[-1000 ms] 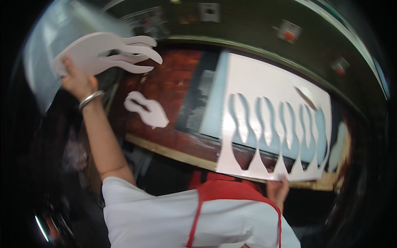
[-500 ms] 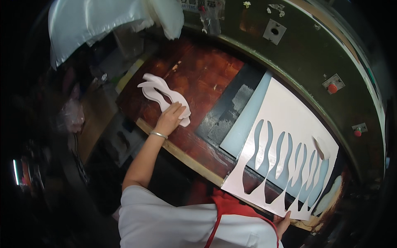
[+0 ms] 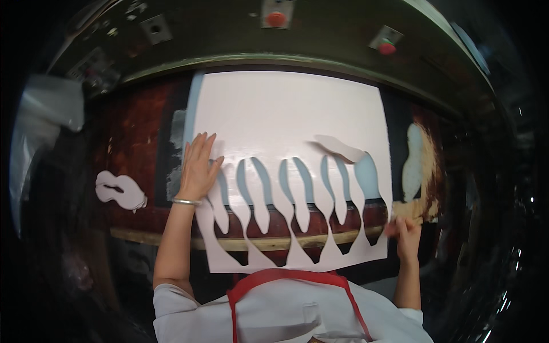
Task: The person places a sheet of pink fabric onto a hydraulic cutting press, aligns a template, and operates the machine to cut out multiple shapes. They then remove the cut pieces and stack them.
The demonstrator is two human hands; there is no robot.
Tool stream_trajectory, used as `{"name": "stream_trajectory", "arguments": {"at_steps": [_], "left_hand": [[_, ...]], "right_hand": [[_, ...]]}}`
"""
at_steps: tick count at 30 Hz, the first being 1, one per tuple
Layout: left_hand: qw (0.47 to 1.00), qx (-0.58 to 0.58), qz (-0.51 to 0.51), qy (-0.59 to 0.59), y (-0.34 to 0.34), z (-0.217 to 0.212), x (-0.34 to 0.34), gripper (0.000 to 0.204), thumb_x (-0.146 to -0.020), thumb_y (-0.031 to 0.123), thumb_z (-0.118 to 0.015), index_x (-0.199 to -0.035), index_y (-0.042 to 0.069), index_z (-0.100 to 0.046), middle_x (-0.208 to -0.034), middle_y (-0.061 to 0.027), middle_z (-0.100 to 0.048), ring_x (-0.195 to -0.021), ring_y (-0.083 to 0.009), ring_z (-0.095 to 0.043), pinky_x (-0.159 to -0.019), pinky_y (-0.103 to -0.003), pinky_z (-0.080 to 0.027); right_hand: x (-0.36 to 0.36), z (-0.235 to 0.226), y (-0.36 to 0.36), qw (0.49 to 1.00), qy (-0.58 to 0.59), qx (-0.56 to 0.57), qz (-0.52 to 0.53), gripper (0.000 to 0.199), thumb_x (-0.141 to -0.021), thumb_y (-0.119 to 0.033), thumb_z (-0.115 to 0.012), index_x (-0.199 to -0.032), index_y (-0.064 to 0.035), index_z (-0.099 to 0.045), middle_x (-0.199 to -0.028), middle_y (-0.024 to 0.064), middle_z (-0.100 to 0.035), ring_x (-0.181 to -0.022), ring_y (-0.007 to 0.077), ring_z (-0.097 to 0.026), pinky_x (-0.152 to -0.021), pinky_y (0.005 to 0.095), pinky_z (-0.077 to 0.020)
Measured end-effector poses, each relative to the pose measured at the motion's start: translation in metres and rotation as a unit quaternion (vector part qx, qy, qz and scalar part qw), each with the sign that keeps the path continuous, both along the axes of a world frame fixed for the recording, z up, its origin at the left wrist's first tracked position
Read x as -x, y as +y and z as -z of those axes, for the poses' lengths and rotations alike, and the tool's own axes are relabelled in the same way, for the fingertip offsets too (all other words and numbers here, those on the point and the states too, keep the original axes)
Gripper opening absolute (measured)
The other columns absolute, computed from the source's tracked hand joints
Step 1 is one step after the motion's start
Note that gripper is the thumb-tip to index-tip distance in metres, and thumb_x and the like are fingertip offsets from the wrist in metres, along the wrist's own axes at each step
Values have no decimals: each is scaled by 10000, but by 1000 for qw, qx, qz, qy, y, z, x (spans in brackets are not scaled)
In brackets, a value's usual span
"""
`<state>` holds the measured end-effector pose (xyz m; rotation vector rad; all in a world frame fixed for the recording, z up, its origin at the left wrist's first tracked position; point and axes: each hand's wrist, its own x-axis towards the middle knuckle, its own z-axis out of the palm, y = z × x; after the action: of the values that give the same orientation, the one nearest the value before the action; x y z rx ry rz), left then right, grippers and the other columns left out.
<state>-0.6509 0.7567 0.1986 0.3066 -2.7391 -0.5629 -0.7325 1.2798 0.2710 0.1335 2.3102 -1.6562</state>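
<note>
A large pale pinkish-white sheet [image 3: 286, 114] lies in front of me. A row of wavy, insole-like openings is cut along its near half, and its near edge overhangs the table edge. My left hand [image 3: 200, 171] rests flat with fingers stretched on the sheet's left margin. Beside the sheet's lower right edge is my right hand [image 3: 405, 234]; its fingers are smeared, so whether they touch the sheet is unclear. A loose curved cut piece [image 3: 342, 148] lies on the sheet near the rightmost opening. Light blue backing [image 3: 366, 176] shows through the openings.
A small stack of curved white cut pieces [image 3: 123, 191] sits on the dark red-brown table [image 3: 132, 143] at left. A pale blue elongated shape [image 3: 412, 163] lies at right. Behind runs a dark green machine beam [image 3: 229, 40] with red buttons [image 3: 276, 19]. Clear plastic [image 3: 54, 103] hangs far left.
My left hand has let go of the stacked cut pieces and moved right onto the sheet. My right hand has shifted up along the sheet's right edge. The view has turned toward the sheet.
</note>
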Motion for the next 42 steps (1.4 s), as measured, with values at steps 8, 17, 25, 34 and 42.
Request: {"name": "stream_trajectory", "arguments": {"at_steps": [8,17,25,34,42], "left_hand": [[972,156,-69,-163,52,16,38,599,-902,391,-514,-1444,211,-336,-1507,-209,-188,-1414,-377,-118,-1020,-716,-74],[984,51,-58,-161,69,7,-35,579,-901,334,-532,-1427,166,-357,-1489,-194,-241,-1402,-346,-185,-1066,-647,-114],[976,96,-173,-91,35,31,-52,528,-898,184,-522,-1365,-13,-374,-1451,-156,-352,-1382,-285,-267,-1108,-573,-126],[983,28,-174,-59,35,24,-58,541,-862,163,-558,-1359,19,-399,-1423,-137,-398,-1348,-295,-317,-1093,-533,-177],[981,-31,-177,-66,36,16,-59,611,-848,92,-562,-1391,-24,-307,-1383,-152,-444,-1341,-309,-332,-1093,-533,-174]], "right_hand": [[100,106,85,844,268,-465,6,766,-762,-306,-732,-1390,-49,-377,-1304,305,-411,-1221,446,-379,-1042,485,-306],[151,108,87,889,285,-356,-44,880,-661,-161,-804,-1411,-77,-351,-1338,267,-404,-1257,398,-364,-1053,458,-302],[100,47,8,974,211,-61,53,770,-639,-40,-796,-1302,-78,-408,-1269,130,-458,-1147,243,-468,-978,352,-383],[13,34,-284,947,96,220,-215,832,-576,-14,-792,-1280,-70,-352,-1162,115,-474,-1097,216,-495,-924,332,-433],[-40,66,-405,910,322,-106,-240,818,-551,-89,-796,-1258,-71,-385,-1319,258,-312,-1234,417,-306,-1032,482,-297]]}}
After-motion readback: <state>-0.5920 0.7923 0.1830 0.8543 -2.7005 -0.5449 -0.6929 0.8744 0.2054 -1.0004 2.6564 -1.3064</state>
